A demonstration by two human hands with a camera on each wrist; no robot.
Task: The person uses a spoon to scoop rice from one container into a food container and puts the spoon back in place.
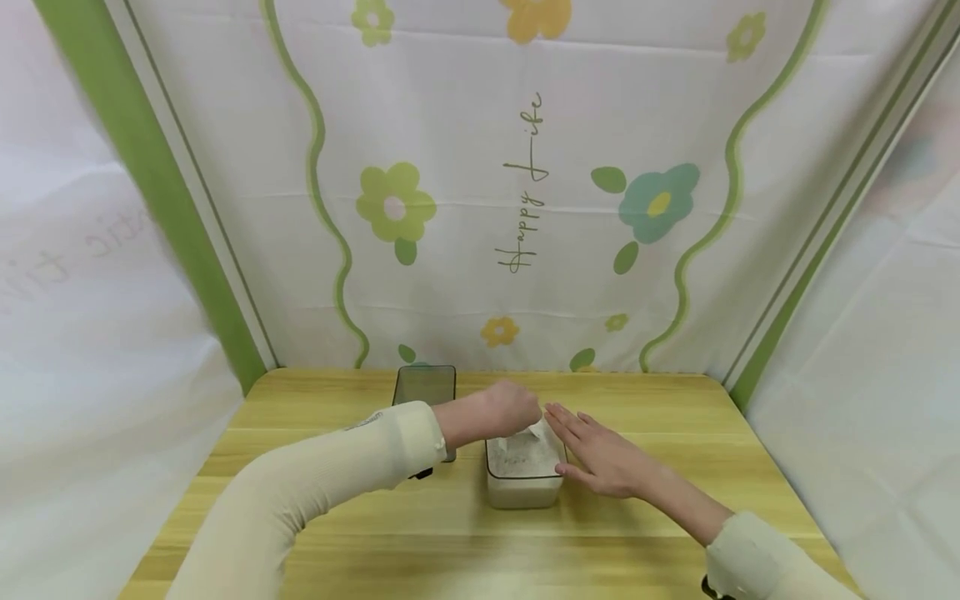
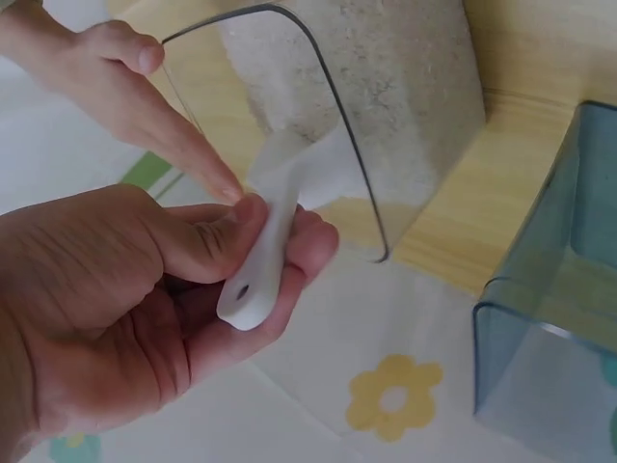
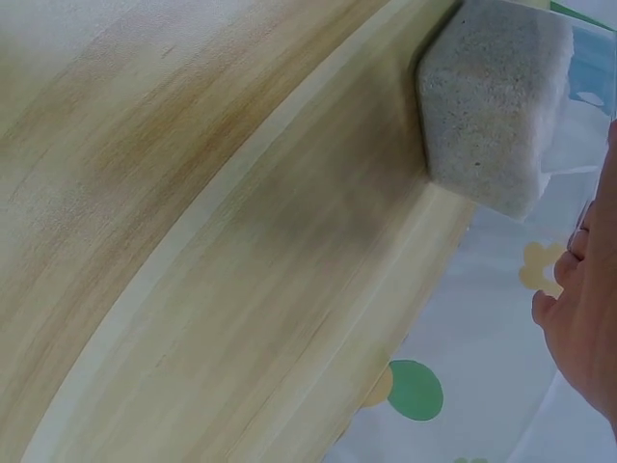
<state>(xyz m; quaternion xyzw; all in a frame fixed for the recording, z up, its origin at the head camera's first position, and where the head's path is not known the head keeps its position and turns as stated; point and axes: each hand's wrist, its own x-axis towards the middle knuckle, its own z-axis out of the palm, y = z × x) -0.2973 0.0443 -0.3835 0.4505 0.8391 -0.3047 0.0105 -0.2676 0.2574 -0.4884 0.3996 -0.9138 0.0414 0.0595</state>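
I see my left hand pinching the white scoop by its handle, long axis pointing down into the clear rice container mid-bench. My right hand, fingers straight, steadies the container's right wall.

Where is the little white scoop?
The white scoop is in the left hand, its head dipping into the clear container of white grains mid-table, just right of the empty bluish container.

Rice container mid-table; empty container behind-left; scoop inside rice container.
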